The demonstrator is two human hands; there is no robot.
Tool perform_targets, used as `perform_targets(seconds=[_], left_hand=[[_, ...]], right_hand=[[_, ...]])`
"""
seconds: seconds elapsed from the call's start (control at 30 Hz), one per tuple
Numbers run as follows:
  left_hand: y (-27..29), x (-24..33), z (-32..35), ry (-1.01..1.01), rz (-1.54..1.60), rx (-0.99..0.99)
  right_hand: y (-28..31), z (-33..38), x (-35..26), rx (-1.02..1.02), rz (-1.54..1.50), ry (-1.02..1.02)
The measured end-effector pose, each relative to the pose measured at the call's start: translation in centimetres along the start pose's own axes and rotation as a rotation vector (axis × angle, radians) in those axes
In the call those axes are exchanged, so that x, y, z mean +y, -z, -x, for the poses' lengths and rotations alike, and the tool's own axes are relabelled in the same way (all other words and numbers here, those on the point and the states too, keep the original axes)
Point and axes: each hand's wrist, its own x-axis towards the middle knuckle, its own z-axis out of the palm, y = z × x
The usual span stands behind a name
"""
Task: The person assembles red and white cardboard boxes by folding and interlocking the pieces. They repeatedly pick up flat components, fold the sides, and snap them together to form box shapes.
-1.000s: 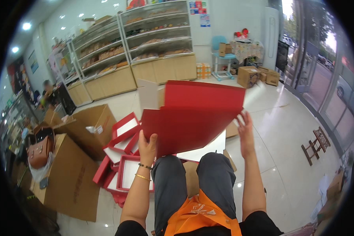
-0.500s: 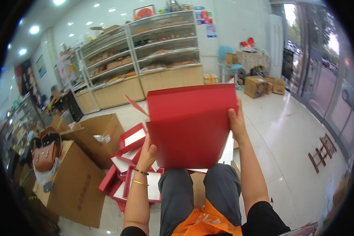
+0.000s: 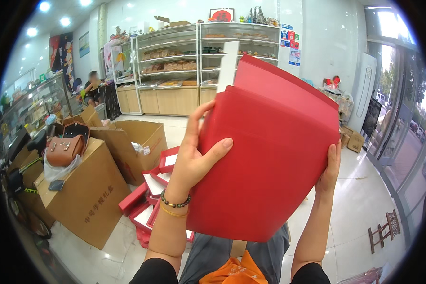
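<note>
Left hand gripped the big red box at its left edge, fingers wrapped; right hand pressed flat against its right side.

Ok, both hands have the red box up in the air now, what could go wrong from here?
The red box is held only by its side edges: the left hand grips with thumb over the front, while the right hand mostly presses flat, so it might slip. It also blocks the view ahead. A drop could land on the open red trays on the floor.
</note>
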Motion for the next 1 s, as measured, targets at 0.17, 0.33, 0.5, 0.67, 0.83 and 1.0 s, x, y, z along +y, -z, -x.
perform_targets(seconds=[0.17, 0.33, 0.5, 0.67, 0.83, 1.0], left_hand=[[0.7, -0.1, 0.5, -0.187, -0.288, 0.072], [1.4, 2.8, 0.7, -0.363, -0.967, 0.337], [0.7, 2.3, 1.3, -0.278, -0.766, 0.416], [0.3, 0.8, 2.2, -0.143, -0.216, 0.265], [-1.4, 1.2, 3.3, -0.013, 0.221, 0.273], [-1.7, -0.7, 4.6, -0.137, 0.048, 0.404]], right_hand=[[-1.0, 1.1, -0.8, 0.076, 0.084, 0.078], [-1.4, 2.4, -3.1, 0.191, 0.379, 0.413], [-1.3, 3.8, -3.6, 0.27, 0.472, 0.661], [0.0, 4.4, -3.8, 0.218, 0.506, 0.507], [0.1, 3.7, -4.9, 0.094, 0.451, 0.254], [0.4, 3.3, -4.5, 0.028, 0.419, 0.093]])
